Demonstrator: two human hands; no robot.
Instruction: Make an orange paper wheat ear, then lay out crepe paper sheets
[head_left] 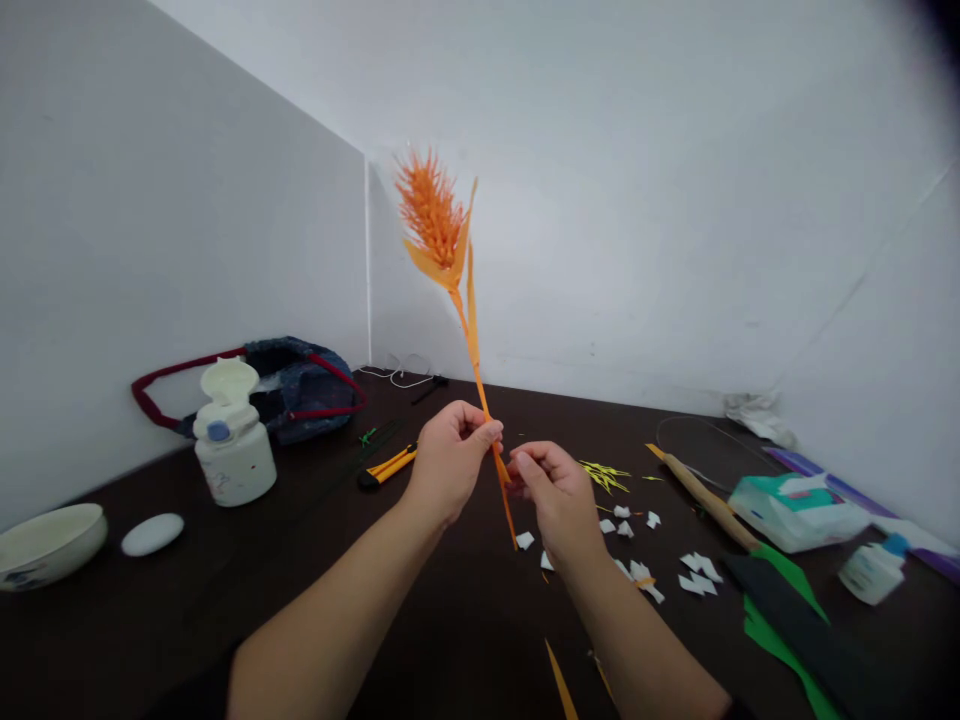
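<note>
My left hand (pixel 456 455) is closed in a pinch around the stem of an orange handmade wheat ear (pixel 433 215). The wheat ear stands tilted over the table, its bristly head up to the left. Pale orange leaves (pixel 471 300) are attached below the head, and the bare stem end points down between my hands. My right hand (pixel 553 495) is pinched just right of the lower stem, by a small orange strip there; what its fingertips hold is too small to make out. Below lies a loose pointed orange strip (pixel 561 680).
Left are a white bowl (pixel 56 548), white oval object (pixel 153 535), open-lidded white container (pixel 238 465), denim bag (pixel 300 395) and yellow utility knife (pixel 390 467). Right are white scraps (pixel 699 573), yellow-green pieces (pixel 604 476), a wooden stick (pixel 709 500), a wipes pack (pixel 796 510) and a small bottle (pixel 872 572).
</note>
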